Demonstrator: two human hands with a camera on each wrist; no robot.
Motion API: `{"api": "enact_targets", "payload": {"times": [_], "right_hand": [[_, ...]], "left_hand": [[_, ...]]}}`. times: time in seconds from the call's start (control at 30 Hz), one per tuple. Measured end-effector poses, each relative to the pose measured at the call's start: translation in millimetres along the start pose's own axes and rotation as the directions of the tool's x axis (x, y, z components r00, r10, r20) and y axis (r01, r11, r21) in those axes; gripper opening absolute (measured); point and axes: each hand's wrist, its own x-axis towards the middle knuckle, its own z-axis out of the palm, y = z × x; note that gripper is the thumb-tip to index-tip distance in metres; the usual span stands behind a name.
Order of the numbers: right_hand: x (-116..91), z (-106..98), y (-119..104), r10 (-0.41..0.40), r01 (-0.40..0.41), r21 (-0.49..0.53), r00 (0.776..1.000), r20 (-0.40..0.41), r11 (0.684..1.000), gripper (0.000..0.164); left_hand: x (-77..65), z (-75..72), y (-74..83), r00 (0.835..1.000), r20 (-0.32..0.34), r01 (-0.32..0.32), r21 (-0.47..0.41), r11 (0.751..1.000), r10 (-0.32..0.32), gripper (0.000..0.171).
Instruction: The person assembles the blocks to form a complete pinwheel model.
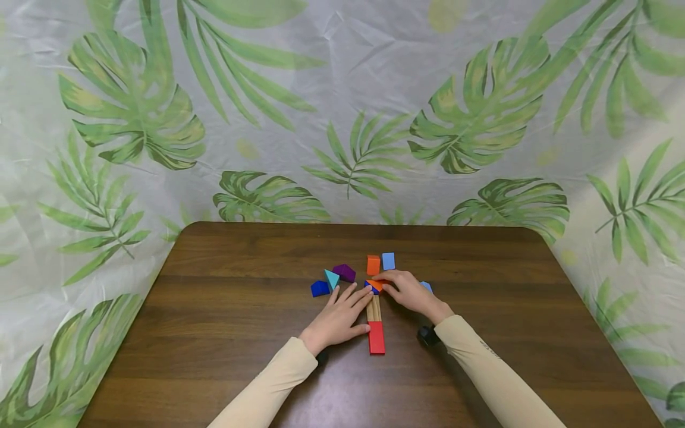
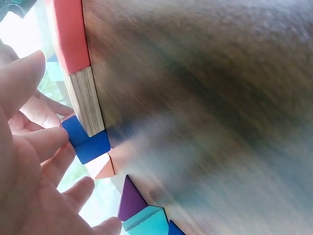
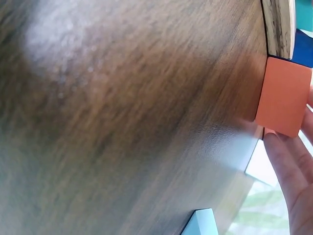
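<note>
A row of blocks runs away from me in the head view: a flat red block (image 1: 377, 340), bare wood pieces (image 1: 374, 310), then a blue block (image 2: 88, 144) and an orange triangular block (image 3: 283, 95) side by side. My left hand (image 1: 338, 320) lies along the row's left side with fingers extended, fingertips touching the blue block and thumb beside the red one. From the right, my right hand (image 1: 411, 291) pinches the orange block, index finger at its far edge and thumb at its near right side. The hands partly hide the blue and orange blocks.
Behind the row are an orange block (image 1: 373, 265) and a light blue block (image 1: 387, 260). At left sit a dark blue block (image 1: 320, 289), a teal triangle (image 1: 332, 277) and a purple block (image 1: 345, 273). Another light blue block (image 1: 426, 286) lies beyond my right hand.
</note>
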Motion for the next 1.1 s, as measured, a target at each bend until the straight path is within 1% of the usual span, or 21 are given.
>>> {"api": "enact_targets", "payload": {"times": [0.4,0.83,1.1], "right_hand": [[-0.8,0.8,-0.1,-0.004,0.004,-0.001,1.000,-0.002,1.000,0.028],[-3.6,-0.2,-2.0,-0.003,0.003,0.011,1.000,-0.014,1.000,0.032],[-9.3,-4.0,-1.8,0.033,-0.032,0.025,0.999,-0.037,0.999,0.036]], "left_hand": [[0.6,-0.9,1.0,1.000,-0.015,-0.008,0.022,1.000,0.009,0.067],[1.6,0.9,0.0,1.000,-0.019,-0.018,0.010,1.000,0.018,0.067],[0.6,1.6,-0.9,1.000,-0.013,-0.018,-0.005,1.000,0.018,0.069]]}}
